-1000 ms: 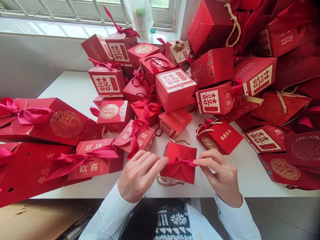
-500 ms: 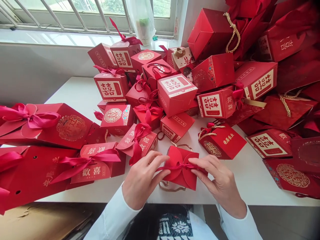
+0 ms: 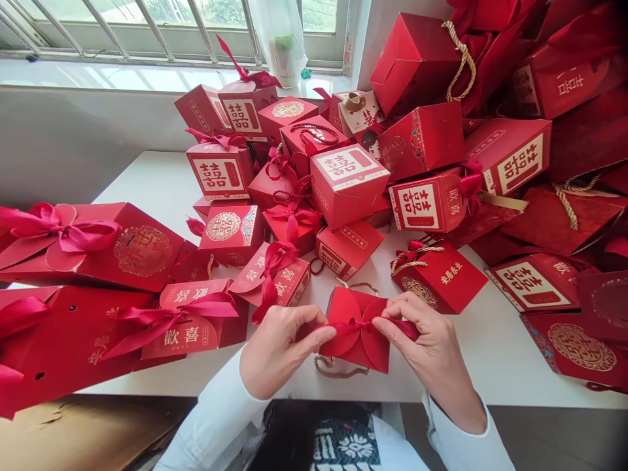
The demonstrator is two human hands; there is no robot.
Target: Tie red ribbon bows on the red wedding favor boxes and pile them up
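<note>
A small red gift box (image 3: 369, 350) with curved, overlapping top flaps sits near the front edge of the table. A dark pink ribbon (image 3: 349, 328) runs across its top, knotted or crossed in the middle. On the box's left side, my left hand (image 3: 282, 343) pinches one part of the ribbon between thumb and fingers. Opposite it, my right hand (image 3: 426, 347) pinches the ribbon close to the knot, and a tail sticks out past the fingers. Twisted gold cord (image 3: 338, 373) handles lie beside the box, front and back.
Many red gift boxes (image 3: 348, 186) pile up behind, several with bows. Larger boxes with ribbons (image 3: 93, 245) lie at the left, and more boxes and bags (image 3: 527, 154) heap up at the right. A barred window (image 3: 171, 33) and a plastic-wrapped cup (image 3: 282, 52) are at the back.
Both hands have changed their hold on the ribbon. My left fingers have closed more tightly, and my right hand now pinches nearer the knot, with a ribbon tail showing at the right.
</note>
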